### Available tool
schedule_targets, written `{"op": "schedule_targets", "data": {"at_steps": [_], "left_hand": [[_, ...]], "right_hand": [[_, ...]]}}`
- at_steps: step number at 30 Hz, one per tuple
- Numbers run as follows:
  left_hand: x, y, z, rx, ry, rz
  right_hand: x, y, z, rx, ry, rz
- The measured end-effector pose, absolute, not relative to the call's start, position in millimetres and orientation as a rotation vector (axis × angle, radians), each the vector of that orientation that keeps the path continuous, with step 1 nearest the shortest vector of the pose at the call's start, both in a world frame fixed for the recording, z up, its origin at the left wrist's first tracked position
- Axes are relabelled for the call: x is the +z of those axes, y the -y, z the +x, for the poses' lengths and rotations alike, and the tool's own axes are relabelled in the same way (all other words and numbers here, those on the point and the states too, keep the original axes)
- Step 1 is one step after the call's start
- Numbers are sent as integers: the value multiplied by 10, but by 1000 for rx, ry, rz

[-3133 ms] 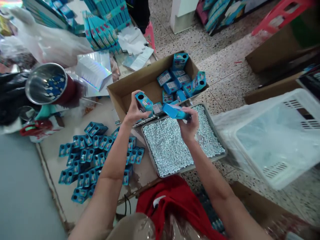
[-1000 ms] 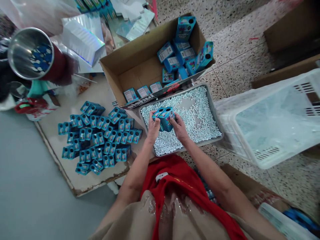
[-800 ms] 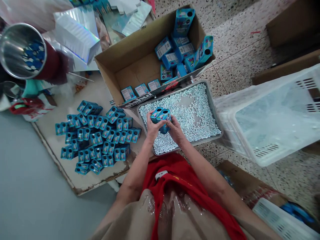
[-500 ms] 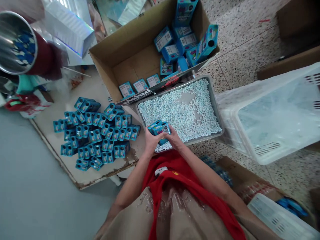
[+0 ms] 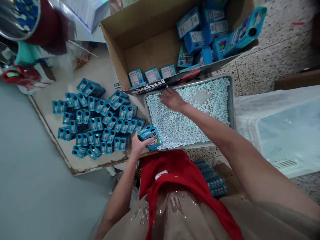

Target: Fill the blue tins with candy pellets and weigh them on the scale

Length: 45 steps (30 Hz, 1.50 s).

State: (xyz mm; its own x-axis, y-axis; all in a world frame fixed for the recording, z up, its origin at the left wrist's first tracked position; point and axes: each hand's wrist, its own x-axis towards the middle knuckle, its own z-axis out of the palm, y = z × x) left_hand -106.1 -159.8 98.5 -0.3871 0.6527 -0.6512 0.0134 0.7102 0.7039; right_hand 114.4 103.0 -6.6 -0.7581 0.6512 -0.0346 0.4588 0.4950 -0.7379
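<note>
My left hand (image 5: 139, 144) grips a pair of small blue candy boxes (image 5: 153, 137) at the near left corner of a metal tray (image 5: 232, 100). Round dark holes show on the ends of these boxes. Small pale blue and white candies (image 5: 180, 123) cover most of the tray. Over the tray's far left part, my right hand (image 5: 172, 100) is spread with its fingers apart, on or just above the candies; contact is hard to tell. Left of the tray, several rows of similar blue boxes (image 5: 100, 123) stand on the table (image 5: 50, 133).
A cardboard box (image 5: 140, 30) holding more blue boxes borders the tray's far side. A white plastic crate (image 5: 265, 133) is at the right. At the upper left are a dark red metal container (image 5: 46, 26) and a red-and-white bag (image 5: 27, 78). Stacked blue packs (image 5: 212, 180) lie below right.
My right hand has left the blue boxes and reached to the tray's far left. My left hand has shifted left, still holding the boxes. The view has moved closer.
</note>
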Motion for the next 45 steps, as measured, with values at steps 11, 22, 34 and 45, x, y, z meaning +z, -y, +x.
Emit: {"op": "schedule_targets", "data": {"at_steps": [11,22,34,45], "left_hand": [[1284,1854,-1047,652,-2178,662],[1394,1729,-1087,438,-2185,803],[1185,938,-670,232,-2032,1467],[1113,-525,-160,-634,-1791,1875]], "right_hand": [[-299,-647,752,782,3029,-725],[161,479,1770,674,2908,-964],[-346,396,1898,976,2816,-742],[-288,301,3154,443,1928,-2066]]}}
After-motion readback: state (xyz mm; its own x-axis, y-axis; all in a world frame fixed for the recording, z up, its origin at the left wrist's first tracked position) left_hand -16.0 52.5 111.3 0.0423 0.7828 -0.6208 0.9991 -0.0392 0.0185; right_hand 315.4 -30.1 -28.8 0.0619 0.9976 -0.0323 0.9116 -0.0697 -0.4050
